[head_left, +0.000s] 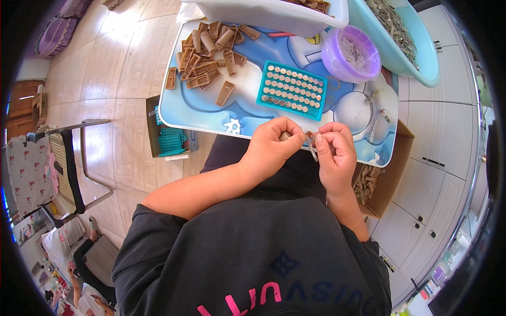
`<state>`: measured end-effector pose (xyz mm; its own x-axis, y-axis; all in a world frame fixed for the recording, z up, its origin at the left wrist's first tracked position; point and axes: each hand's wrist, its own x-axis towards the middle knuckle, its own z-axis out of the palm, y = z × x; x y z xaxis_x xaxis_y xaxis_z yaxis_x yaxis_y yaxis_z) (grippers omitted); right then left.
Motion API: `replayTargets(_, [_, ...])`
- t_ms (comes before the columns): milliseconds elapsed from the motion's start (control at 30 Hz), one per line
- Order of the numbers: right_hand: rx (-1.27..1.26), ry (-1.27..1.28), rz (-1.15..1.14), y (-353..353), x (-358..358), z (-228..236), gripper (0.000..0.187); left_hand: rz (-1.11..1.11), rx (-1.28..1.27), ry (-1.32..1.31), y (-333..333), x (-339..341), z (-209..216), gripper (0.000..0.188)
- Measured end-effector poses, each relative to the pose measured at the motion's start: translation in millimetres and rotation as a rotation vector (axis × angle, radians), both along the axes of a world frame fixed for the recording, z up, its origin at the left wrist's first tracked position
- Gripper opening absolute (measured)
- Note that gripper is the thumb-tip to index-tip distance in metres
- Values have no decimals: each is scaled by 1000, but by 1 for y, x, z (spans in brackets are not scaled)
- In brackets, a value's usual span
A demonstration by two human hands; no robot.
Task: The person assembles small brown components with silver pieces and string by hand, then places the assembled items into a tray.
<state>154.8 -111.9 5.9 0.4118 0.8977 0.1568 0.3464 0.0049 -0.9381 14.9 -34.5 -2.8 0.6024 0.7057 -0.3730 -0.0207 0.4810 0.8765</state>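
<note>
Fingers (295, 138) of left hand (271, 147) and right hand (334, 155) are pinching a small metal clip (311, 145) together at the table's (200, 110) near edge; steadying it close, keeping the grip firm, seems wise.

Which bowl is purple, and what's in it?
The small round bowl right of the teal tray is purple, holding small pale bits. The big tub beside it is light blue, the bin white.

A home room used for piecework: wooden floor (121, 68), white cupboards (443, 158), a folding chair (58, 163) with a flowered cushion, and a small cartoon-printed table (211, 113) crowded with tubs and sorting trays.
</note>
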Motion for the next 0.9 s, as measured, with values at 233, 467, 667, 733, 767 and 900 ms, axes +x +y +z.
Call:
replayTargets(233, [-14,4,32,1,0,4,11,52,-66,-71,-1,-1,-1,8])
replayTargets(467, [-21,386,31,-1,1,-5,13,59,-323,-159,5,-2,8,11])
replayTargets(667, [31,987,-22,5,-3,2,17,-197,-325,17,-2,0,0,13])
replayTargets(733, [-5,1038,-99,4,-1,2,18,-366,-108,111,-5,0,-6,17])
replayTargets(767, [8,1091,-42,2,3,-2,20,-369,-105,111,-4,-1,-4,17])
replayTargets(900, [-64,1192,20,0,9,-1,25,-347,332,199,5,-8,3,24])
